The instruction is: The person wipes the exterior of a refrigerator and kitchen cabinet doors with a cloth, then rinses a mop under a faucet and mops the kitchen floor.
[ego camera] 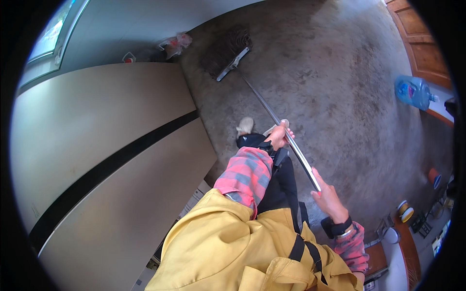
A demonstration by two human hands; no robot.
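Observation:
A flat string mop with dark strands (225, 51) lies spread on the concrete floor near the wall. Its pale clamp bar (233, 64) joins a long metal handle (263, 100) that slants down towards me. Partway along that handle, my left hand (278, 135) is wrapped around the tube. My right hand (329, 200) holds the handle's upper end, its palm hiding part of the grip. Both wrists wear dark bands below pink and grey plaid sleeves. My light-coloured shoe (245, 124) stands on the floor left of the handle.
Two large beige panels (109, 98) with a dark gap between them fill the left side. Plastic bags (176, 44) lie by the wall beyond. At the right are a blue water jug (413, 92), a wooden door (418, 40) and a yellow spool (405, 211).

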